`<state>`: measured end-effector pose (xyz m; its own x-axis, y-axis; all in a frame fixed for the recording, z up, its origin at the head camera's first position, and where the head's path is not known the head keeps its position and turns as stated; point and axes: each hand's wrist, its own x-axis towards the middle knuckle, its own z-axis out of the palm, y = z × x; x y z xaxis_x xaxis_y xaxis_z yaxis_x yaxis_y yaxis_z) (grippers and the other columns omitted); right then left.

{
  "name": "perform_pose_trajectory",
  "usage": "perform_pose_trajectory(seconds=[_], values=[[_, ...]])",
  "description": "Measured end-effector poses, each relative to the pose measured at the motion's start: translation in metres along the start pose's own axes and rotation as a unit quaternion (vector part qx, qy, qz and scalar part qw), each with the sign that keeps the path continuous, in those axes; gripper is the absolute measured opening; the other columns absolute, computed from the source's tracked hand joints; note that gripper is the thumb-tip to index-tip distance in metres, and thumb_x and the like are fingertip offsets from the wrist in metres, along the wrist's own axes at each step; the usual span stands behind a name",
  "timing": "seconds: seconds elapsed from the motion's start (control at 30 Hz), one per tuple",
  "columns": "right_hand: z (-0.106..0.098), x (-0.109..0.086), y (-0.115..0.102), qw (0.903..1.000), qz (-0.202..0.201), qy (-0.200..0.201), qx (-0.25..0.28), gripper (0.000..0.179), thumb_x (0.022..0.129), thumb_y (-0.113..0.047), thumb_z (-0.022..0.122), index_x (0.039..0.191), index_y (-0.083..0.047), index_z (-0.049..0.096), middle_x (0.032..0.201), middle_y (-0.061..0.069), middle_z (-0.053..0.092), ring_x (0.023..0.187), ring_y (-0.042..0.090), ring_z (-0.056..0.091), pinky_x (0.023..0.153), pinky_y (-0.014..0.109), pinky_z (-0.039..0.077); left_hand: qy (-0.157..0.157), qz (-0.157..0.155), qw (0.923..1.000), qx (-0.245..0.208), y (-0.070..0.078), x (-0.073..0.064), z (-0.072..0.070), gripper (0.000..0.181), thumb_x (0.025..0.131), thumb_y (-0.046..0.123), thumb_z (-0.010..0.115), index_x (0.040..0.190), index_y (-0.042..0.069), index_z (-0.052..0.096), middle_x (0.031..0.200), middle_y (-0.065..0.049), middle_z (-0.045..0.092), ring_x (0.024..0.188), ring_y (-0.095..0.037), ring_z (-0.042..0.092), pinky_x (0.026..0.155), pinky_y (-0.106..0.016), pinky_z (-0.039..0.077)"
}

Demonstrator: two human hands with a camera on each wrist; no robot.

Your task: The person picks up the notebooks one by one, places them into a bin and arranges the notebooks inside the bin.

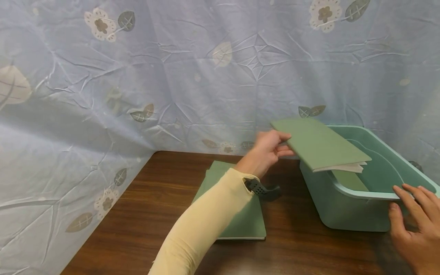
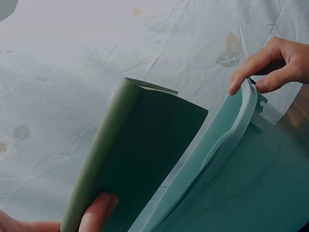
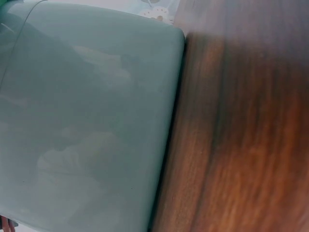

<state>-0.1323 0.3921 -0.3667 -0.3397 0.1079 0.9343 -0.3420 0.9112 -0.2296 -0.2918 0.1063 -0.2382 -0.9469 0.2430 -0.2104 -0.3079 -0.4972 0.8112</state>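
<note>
My left hand [image 1: 269, 150] pinches a green soft-cover notebook [image 1: 319, 143] by its spine edge, thumb on top and fingers beneath. The notebook hangs tilted over the left side of a teal plastic bin [image 1: 357, 208], its white pages showing at the near end. In the left wrist view, the notebook [image 2: 145, 140] stands out past my fingertips beside the bin's rim. My right hand [image 1: 417, 225] grips the bin's near rim, and the left wrist view shows its thumb and fingers on either side of that rim. Another green cover [image 1: 348, 180] lies inside the bin.
More green notebooks [image 1: 245, 225] lie stacked on the brown wooden table [image 1: 137, 214], partly hidden under my left forearm. A pale floral curtain [image 1: 206, 76] hangs behind the table and along its left side. The bin's smooth wall [image 3: 87, 116] fills much of the right wrist view.
</note>
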Motion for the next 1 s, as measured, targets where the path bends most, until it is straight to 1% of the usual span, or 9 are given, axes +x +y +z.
perform_pose_trajectory(seconds=[0.07,0.17,0.27,0.37,0.47,0.67,0.83,1.0], values=[[-0.001,0.000,-0.001,1.0000,-0.001,0.003,0.001,0.044,0.097,-0.034,0.054,0.122,-0.002,0.069,0.127,0.025,0.063,0.134,0.042,0.047,0.120,0.045,0.030,0.000,0.001,1.0000,-0.003,-0.005,0.002,0.005,0.012,0.086,-0.013,0.061,0.087,-0.001,0.061,0.095,-0.022,0.072,0.102,-0.046,0.067,0.084,-0.055,0.055],[-0.002,0.002,-0.003,1.0000,-0.004,0.005,-0.001,0.044,0.097,-0.034,0.054,0.122,-0.002,0.069,0.126,0.025,0.064,0.133,0.043,0.048,0.120,0.046,0.030,0.002,-0.001,1.0000,-0.004,-0.011,0.005,0.010,0.011,0.086,-0.013,0.062,0.086,-0.001,0.062,0.101,-0.027,0.072,0.101,-0.046,0.067,0.084,-0.056,0.055],[-0.002,0.004,-0.006,0.9999,-0.010,0.005,-0.006,0.043,0.097,-0.034,0.054,0.121,-0.002,0.069,0.125,0.026,0.064,0.132,0.043,0.049,0.120,0.047,0.030,0.006,-0.004,1.0000,-0.004,-0.016,0.007,0.015,0.012,0.085,-0.012,0.062,0.085,0.000,0.061,0.101,-0.028,0.071,0.100,-0.046,0.067,0.084,-0.056,0.055],[-0.003,0.005,-0.007,0.9998,-0.015,0.010,-0.006,0.043,0.097,-0.034,0.054,0.121,-0.002,0.069,0.125,0.025,0.064,0.131,0.043,0.050,0.119,0.048,0.031,0.015,-0.005,0.9999,-0.002,-0.019,0.009,0.019,0.012,0.085,-0.012,0.063,0.083,0.000,0.061,0.096,-0.028,0.072,0.097,-0.045,0.069,0.083,-0.056,0.056],[-0.004,0.005,-0.006,0.9998,-0.017,0.005,-0.011,0.044,0.097,-0.035,0.053,0.122,-0.002,0.069,0.125,0.026,0.064,0.131,0.043,0.050,0.119,0.049,0.030,0.018,-0.005,0.9998,-0.004,-0.022,0.012,0.022,0.012,0.084,-0.012,0.063,0.083,0.000,0.062,0.094,-0.027,0.073,0.097,-0.045,0.069,0.083,-0.056,0.056],[-0.004,0.005,-0.004,0.9995,-0.022,-0.007,-0.020,0.045,0.096,-0.037,0.053,0.122,-0.003,0.069,0.125,0.025,0.064,0.130,0.042,0.051,0.120,0.049,0.029,0.030,-0.004,0.9995,-0.004,-0.026,0.017,0.027,0.012,0.085,-0.010,0.065,0.089,0.001,0.065,0.089,-0.025,0.073,0.093,-0.044,0.071,0.081,-0.054,0.057],[-0.005,0.007,-0.006,0.9992,-0.020,-0.014,-0.031,0.046,0.097,-0.039,0.053,0.123,-0.004,0.068,0.126,0.025,0.064,0.131,0.042,0.050,0.120,0.050,0.028,0.039,0.000,0.9993,-0.002,-0.028,0.022,0.028,0.011,0.085,-0.010,0.065,0.089,0.001,0.065,0.089,-0.025,0.074,0.092,-0.043,0.071,0.080,-0.053,0.058],[-0.005,0.007,-0.006,0.9993,-0.021,-0.013,-0.028,0.047,0.097,-0.039,0.052,0.123,-0.003,0.069,0.126,0.025,0.063,0.131,0.042,0.050,0.120,0.049,0.029,0.037,0.002,0.9991,-0.018,-0.032,0.027,0.032,0.011,0.085,-0.011,0.064,0.088,-0.001,0.064,0.092,-0.028,0.073,0.094,-0.046,0.070,0.082,-0.056,0.057]])
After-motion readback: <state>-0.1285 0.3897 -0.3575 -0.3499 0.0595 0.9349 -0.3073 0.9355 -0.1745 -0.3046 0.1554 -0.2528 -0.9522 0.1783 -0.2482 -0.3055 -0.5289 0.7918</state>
